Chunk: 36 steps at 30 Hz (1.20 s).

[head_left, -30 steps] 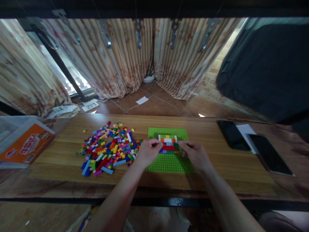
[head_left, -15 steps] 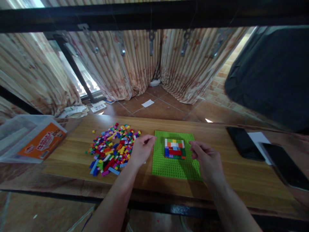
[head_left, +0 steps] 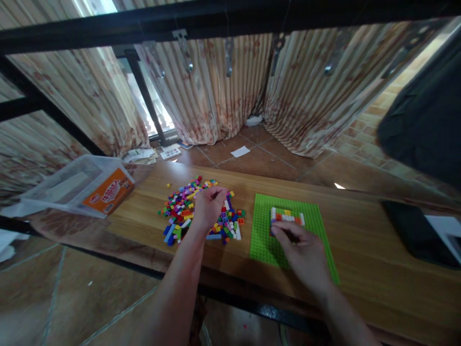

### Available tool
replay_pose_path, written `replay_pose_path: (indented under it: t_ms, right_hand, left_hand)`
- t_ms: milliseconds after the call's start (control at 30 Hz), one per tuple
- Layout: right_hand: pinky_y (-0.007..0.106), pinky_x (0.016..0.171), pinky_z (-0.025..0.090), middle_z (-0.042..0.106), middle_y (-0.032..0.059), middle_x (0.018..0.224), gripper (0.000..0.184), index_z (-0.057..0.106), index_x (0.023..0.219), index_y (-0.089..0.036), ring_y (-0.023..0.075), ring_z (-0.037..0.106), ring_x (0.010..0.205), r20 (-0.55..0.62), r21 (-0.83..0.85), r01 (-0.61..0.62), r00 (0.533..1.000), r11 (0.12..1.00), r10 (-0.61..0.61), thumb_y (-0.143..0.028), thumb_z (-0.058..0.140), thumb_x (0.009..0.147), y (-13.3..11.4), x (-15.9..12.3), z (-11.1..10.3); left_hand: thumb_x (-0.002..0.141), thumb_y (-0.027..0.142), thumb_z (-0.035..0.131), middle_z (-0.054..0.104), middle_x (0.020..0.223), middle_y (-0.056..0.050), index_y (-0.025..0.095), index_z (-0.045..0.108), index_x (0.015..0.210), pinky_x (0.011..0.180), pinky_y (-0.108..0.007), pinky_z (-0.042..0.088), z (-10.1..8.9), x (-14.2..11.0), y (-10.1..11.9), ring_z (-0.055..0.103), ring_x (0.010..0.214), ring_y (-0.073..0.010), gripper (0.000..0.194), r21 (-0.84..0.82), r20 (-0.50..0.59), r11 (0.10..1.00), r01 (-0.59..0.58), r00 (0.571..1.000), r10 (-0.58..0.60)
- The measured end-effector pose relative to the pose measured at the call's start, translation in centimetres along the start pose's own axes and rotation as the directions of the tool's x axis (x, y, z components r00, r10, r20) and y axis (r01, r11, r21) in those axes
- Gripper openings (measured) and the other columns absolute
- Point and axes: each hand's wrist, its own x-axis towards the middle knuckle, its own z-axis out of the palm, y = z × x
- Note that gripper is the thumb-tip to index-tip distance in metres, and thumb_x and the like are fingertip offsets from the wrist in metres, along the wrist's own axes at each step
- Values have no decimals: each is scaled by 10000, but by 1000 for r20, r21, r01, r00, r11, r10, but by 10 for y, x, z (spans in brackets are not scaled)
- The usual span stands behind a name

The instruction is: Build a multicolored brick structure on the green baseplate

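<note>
Brick build [head_left: 288, 217] looks low and blocky, white with orange and yellow bits, toward twelve o'clock on the green baseplate [head_left: 262, 240]. Right hand [head_left: 306, 252] hides its six o'clock side, grip unclear. Left hand's [head_left: 209, 209] pinched together over the brick pile [head_left: 185, 212] at nine; can't tell if it's holding anything.

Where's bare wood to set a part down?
Widest: the wooden board between the green baseplate and black phone. Smaller: between the box and the brick pile. A thin strip separates pile and baseplate. Crowded: the pile, under the left hand, and the build at the right hand.
</note>
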Motion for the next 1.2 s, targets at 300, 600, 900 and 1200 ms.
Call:
replay_pose_path:
  t_ms: [300,600,900,1200]
  right_hand:
    - [308,759,503,707,37,932,136,699,945,-243,189,669,844,238,-279,253,953,926,-188,-251,575,890,-2,-13,48]
    - [321,775,490,698,33,952,169,674,1011,-245,204,649,870,301,-355,328,927,875,-225,-203,577,879,-3,-12,67]
    - [317,787,493,701,41,957,169,677,1003,-232,195,653,869,299,-338,335,924,879,-237,-199,542,907,-1,-13,68]
    - [321,809,525,709,70,992,215,687,1045,-200,195,670,888,155,-349,330,944,877,-293,-212,501,937,5,1,62]
  left_hand:
    - [800,336,591,515,538,36,160,673,670,495,-214,328,-11,-2,3,435,513,-94,234,16,-21,1000,-15,1000,16]
    - [808,320,591,483,525,49,168,677,687,499,-217,334,-20,0,-5,406,497,-91,212,-7,-21,1000,-12,1000,12]
    - [817,306,583,479,545,47,161,663,653,539,-228,325,-32,0,-3,401,541,-91,234,63,-60,997,-43,997,47]
    - [797,296,585,493,539,46,158,658,641,518,-222,334,-28,0,-4,405,519,-91,221,40,-43,998,-43,998,45]
